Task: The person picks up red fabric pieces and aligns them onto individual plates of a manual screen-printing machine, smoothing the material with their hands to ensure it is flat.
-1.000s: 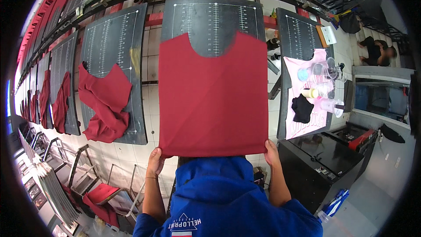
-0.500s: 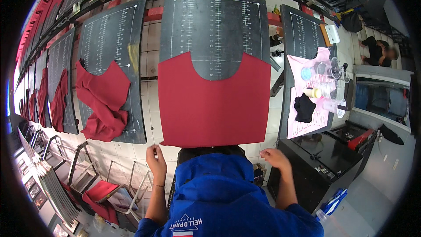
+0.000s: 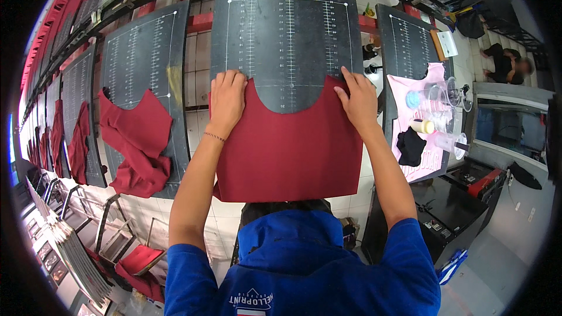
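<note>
A dark red cut fabric panel (image 3: 290, 158) with a deep curved neckline lies flat over the near half of a dark grey board (image 3: 290, 35) marked with white ruler lines. My left hand (image 3: 228, 98) rests on its far left shoulder corner, fingers stretched out side by side. On the far right shoulder corner lies my right hand (image 3: 359, 100), its fingers extended and the thumb spread toward the neckline. Both palms face down and cover the corner tips. The near edge of the panel hangs close to my waist.
To the left, another board (image 3: 143, 41) bears a rumpled red fabric piece (image 3: 137, 140). On the right-hand board, pink printed fabric (image 3: 401, 90) lies under clear plastic cups (image 3: 452, 92) and a black cloth (image 3: 411, 145). A black cabinet (image 3: 404, 205) stands near right; a person (image 3: 504, 64) sits beyond.
Both my hands have moved forward from beside the panel's near edge onto its two far shoulder corners. The panel still lies flat on the board.
</note>
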A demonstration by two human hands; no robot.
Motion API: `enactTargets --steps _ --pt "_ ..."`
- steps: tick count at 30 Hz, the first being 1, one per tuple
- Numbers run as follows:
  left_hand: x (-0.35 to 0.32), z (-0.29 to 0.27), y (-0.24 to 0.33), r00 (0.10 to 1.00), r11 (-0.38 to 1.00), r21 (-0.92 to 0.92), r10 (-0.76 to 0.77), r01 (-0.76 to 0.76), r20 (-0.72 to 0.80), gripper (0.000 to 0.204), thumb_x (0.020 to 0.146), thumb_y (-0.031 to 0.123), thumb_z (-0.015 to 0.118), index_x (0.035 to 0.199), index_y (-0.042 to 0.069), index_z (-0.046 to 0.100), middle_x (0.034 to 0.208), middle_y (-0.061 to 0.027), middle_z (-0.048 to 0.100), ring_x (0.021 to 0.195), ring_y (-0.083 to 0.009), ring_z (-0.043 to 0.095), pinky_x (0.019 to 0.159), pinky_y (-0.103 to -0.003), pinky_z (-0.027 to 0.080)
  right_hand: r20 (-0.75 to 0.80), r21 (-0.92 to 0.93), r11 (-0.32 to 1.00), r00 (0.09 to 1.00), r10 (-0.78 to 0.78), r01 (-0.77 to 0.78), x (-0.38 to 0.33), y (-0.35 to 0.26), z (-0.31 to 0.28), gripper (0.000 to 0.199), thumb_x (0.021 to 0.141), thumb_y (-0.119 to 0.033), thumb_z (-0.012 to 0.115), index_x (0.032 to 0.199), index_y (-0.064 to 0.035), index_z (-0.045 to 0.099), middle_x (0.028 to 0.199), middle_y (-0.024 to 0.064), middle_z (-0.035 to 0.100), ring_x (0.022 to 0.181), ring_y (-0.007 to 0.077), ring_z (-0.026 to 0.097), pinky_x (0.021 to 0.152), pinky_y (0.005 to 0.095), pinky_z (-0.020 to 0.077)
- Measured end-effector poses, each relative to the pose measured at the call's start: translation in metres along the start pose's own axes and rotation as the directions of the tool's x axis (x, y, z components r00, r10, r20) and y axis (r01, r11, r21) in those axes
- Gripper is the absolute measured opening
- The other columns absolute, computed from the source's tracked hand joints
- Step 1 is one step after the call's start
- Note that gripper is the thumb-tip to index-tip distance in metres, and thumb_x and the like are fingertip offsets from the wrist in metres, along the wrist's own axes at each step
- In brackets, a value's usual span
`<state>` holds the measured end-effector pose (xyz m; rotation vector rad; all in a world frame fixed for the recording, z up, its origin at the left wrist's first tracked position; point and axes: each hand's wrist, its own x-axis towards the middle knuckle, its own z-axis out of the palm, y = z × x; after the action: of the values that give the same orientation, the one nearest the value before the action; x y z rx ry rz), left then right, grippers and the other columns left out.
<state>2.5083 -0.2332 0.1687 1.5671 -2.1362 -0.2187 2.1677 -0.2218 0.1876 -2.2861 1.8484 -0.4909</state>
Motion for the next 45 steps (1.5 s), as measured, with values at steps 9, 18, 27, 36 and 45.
enactTargets --steps 9,18,27,36,45 --pt "-0.002 -0.013 -0.027 0.998 0.998 -0.063 -0.007 0.011 0.057 0.011 0.095 0.015 0.064 0.094 0.006 0.06 0.088 -0.0112 0.062 0.082 -0.0335 0.057 0.074 -0.043 0.044 -0.084 0.233 0.97 0.995 -0.049 0.067 0.004 0.022 0.006 0.009 0.092 -0.017 0.069 0.096 -0.0092 0.069 0.087 0.0077 0.065 0.078 0.0308 0.064 0.068 0.0412 0.0493" --pt "0.027 -0.016 -0.041 0.991 0.997 -0.015 0.072 -0.071 0.111 0.022 0.099 0.025 0.06 0.091 0.006 0.053 0.081 -0.0143 0.062 0.072 -0.039 0.062 0.06 -0.047 0.049 -0.144 0.165 0.978 0.984 -0.105 0.128 0.028 0.03 0.011 0.011 0.092 -0.02 0.07 0.093 -0.0091 0.07 0.082 0.0063 0.067 0.068 0.0281 0.066 0.059 0.0372 0.0512" --pt "0.051 -0.009 -0.048 0.986 0.995 0.041 0.082 -0.088 0.148 0.024 0.101 0.028 0.056 0.092 0.007 0.051 0.08 -0.0123 0.062 0.072 -0.0371 0.064 0.061 -0.048 0.05 -0.167 0.123 0.982 0.978 -0.125 0.147 0.05 0.038 0.016 0.012 0.093 -0.022 0.068 0.094 -0.0102 0.071 0.083 0.0065 0.069 0.069 0.0291 0.068 0.059 0.0379 0.0516" --pt "0.058 -0.004 -0.053 0.987 0.994 0.042 0.093 -0.099 0.13 0.023 0.101 0.027 0.058 0.093 0.007 0.05 0.081 -0.0141 0.063 0.072 -0.0394 0.063 0.06 -0.048 0.049 -0.149 0.11 0.985 0.982 -0.112 0.13 0.058 0.039 0.017 0.014 0.094 -0.024 0.067 0.094 -0.0111 0.071 0.082 0.0064 0.069 0.069 0.03 0.068 0.059 0.0391 0.0515" --pt "0.063 -0.002 -0.055 0.984 0.997 0.046 0.056 -0.065 0.166 0.021 0.1 0.026 0.059 0.096 0.007 0.052 0.084 -0.0163 0.065 0.074 -0.0408 0.064 0.061 -0.049 0.049 -0.146 0.104 0.988 0.985 -0.096 0.112 0.061 0.041 0.019 0.015 0.094 -0.026 0.068 0.093 -0.0119 0.071 0.082 0.0054 0.069 0.069 0.0296 0.068 0.059 0.0397 0.0515"
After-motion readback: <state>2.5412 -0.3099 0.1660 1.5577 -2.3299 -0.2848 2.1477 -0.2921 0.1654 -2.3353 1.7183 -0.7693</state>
